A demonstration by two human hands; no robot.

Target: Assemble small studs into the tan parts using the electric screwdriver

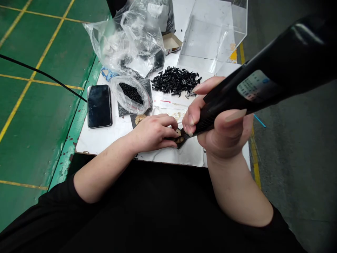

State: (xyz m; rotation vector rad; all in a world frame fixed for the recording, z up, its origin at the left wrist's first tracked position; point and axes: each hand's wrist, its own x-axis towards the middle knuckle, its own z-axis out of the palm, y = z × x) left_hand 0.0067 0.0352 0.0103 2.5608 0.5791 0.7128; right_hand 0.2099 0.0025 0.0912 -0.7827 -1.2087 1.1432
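My right hand (pixel 226 130) is wrapped round a long black electric screwdriver (pixel 252 84) with a silvery label on its side. The tool slants down to the left, its tip end at a small dark piece with a tan part (pixel 179 136) on it. My left hand (pixel 158 131) has its fingers closed on the edge of this piece, which they partly hide. Beyond my hands are tiny gold-coloured bits, perhaps screws (pixel 179 115), on a white sheet (pixel 181 154). A heap of small black parts (pixel 176 81) lies farther back.
An open plastic bag of black pieces (pixel 131 93) stands by a phone (pixel 99 106). Larger clear bags (pixel 139 38), a small carton (pixel 171 43) and a clear acrylic box (pixel 210 38) are at the back. A black cable (pixel 44 73) crosses at left.
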